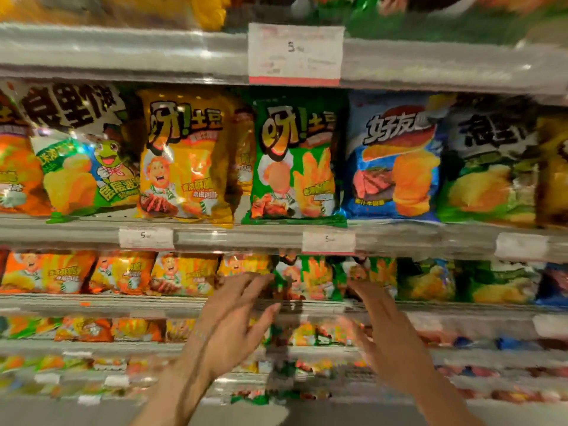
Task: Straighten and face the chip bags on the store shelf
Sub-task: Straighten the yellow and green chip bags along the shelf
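While fingers spread, empty, left hand (229, 329) and right hand (388, 336) flank small green chip bag (307, 279).

Reaching up with both hands spread, fingers apart and gripping nothing: left hand (229, 327) and right hand (388, 336) flanking a small green chip bag (310, 279) on the lower shelf (101, 302), fingertips near its edges, contact too blurred to tell. Standing upright in a row on the middle shelf (246, 236): a yellow bag (184, 155), a large green bag (295, 161), a blue bag (396, 155). Hanging on the rail above, a white price tag (295, 53).
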Tool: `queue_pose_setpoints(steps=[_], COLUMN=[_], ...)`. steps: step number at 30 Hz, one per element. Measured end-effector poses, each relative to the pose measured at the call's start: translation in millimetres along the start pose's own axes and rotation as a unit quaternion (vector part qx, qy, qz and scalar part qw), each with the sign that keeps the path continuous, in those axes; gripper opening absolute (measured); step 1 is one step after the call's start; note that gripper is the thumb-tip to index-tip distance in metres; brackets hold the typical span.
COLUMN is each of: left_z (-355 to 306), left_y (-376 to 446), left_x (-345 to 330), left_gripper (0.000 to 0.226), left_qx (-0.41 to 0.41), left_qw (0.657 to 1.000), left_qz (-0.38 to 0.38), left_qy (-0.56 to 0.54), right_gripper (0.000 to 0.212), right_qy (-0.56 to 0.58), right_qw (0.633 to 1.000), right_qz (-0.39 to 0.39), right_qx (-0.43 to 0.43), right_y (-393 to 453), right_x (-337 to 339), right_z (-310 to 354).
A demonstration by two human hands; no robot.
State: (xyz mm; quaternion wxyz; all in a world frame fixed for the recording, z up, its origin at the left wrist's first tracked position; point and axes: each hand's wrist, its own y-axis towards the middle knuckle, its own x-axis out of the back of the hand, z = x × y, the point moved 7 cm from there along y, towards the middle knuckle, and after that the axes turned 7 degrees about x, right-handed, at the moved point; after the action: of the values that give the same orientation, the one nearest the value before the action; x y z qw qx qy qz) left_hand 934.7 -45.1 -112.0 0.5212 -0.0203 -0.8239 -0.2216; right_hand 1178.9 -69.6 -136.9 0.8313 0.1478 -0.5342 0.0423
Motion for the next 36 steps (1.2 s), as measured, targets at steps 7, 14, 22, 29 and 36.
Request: queue_pose_setpoints(steps=[7,14,22,29,36], left_z=[-68,-72,-66,-76,-78], left_y=[22,38,51,57,63], left_x=[-5,-8,-35,-51,-60], left_gripper=[0.048,0.038,0.037,0.030,0.038], left_qx=[-0.018,0.081,0.297,0.355,0.367], left_qw=[0.998,0.996,0.841,0.705,0.672], left_qz=[-0.008,0.010,0.065,0.082,0.095], left_qy=[0.059,-0.046,-0.447,-0.609,-0.636], right_gripper=[0.060,0.053,0.045,0.047,0.042], right_qy=[-0.082,-0.154,-0.214,-0.244,-0.214], right_qw=[0.993,0.972,0.930,0.915,0.922], right_qz=[-0.074,-0.142,-0.196,-0.196,-0.190], right_qx=[0.042,0.109,0.226,0.253,0.260], right_y=[-6,1,47,62,61], right_x=[68,105,111,97,92], right_z=[-64,-57,-18,-4,-8])
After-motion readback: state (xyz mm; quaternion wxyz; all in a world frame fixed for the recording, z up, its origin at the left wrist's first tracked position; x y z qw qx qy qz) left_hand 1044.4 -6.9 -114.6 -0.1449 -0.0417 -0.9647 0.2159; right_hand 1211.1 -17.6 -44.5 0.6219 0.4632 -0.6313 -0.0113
